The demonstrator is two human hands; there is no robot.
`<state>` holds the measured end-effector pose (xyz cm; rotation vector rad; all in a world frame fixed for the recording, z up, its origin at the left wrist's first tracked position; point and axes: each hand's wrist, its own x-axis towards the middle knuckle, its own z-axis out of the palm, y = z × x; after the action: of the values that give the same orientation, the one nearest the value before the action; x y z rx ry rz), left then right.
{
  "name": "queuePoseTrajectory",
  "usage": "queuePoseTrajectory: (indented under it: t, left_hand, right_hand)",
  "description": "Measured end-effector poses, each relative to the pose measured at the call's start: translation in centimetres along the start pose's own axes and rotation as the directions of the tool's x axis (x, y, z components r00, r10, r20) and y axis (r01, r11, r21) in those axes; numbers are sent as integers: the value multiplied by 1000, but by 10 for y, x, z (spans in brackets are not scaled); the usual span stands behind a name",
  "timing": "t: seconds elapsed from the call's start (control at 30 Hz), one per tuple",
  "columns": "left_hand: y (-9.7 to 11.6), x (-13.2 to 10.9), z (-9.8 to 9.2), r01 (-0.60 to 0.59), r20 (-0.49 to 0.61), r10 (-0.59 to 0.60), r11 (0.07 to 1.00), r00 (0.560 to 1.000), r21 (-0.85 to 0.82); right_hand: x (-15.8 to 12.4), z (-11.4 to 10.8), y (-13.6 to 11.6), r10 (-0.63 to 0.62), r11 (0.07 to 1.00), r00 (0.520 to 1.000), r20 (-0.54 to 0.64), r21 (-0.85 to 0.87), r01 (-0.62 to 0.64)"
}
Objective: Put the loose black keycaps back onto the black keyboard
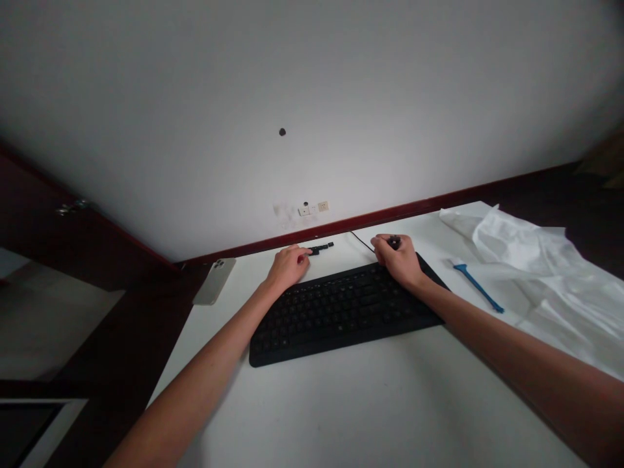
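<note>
A black keyboard (341,309) lies at a slant on the white table. Beyond its back edge, several small black keycaps (320,247) sit in a short row. My left hand (290,265) is at the left end of that row, fingertips touching a keycap, fingers bent together; whether it grips one is too small to tell. My right hand (398,260) is closed over the keyboard's back right part, around a small dark object (394,242) that shows at the top of the fist.
A phone (214,281) lies at the table's left edge. Right of the keyboard are a blue brush (478,288) and crumpled white plastic (550,260). A thin black cable (361,241) runs behind the keyboard. The wall with sockets (323,206) stands behind the white table (331,403).
</note>
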<state>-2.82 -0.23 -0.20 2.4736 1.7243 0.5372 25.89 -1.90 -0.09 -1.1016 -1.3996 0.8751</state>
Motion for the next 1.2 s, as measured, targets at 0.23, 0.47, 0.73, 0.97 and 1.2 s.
queuePoseTrajectory:
  t: [0.23,0.47,0.73,0.97,1.2]
  left_hand:
    - [-2,-3,1,1,-15,-1,1000,1000,-20]
    - [-8,-18,-6,22,-5,-23,995,1000,-93]
    - [17,-26,-20,111,-21,-125,935,992,-337]
    - [78,-44,-11,-117,-38,111,928,993,-353]
    - [79,-50,12,-193,-103,168,930,980,-313]
  right_hand:
    - [0,0,1,1,1000,1000,0,-10,-1]
    - [0,0,-1,-3,999,1000,-1,-37,3]
    - [1,-1,2,-16,999,1000,3,-52,16]
    - [0,0,1,-16,999,1000,5,-30,16]
    - [0,0,0,-24,999,1000,2,-42,24]
